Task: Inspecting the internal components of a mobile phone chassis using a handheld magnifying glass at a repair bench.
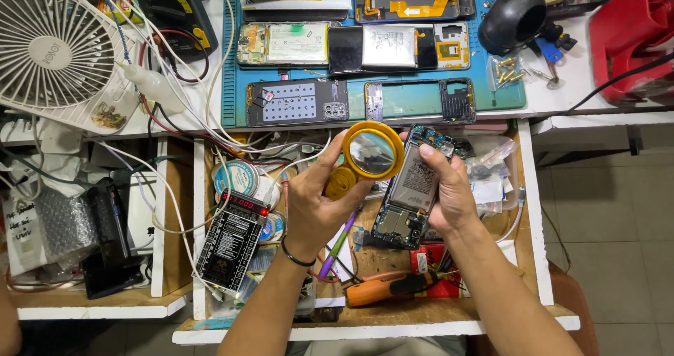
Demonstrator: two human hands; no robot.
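My left hand (314,198) grips a yellow folding magnifying glass (371,154), its round lens held over the top end of an opened phone. My right hand (449,191) holds that opened phone (411,187) upright and tilted, its battery and circuit boards exposed. Both hands are above an open wooden drawer (528,208) full of tools and parts. A black band sits on my left wrist.
A blue work mat (235,82) at the back carries several dismantled phones and frames. A white fan (53,47) stands at the left among tangled cables. The drawer holds a black tester board with a red display (235,236), an orange tool (386,287) and a purple-handled tool (337,247).
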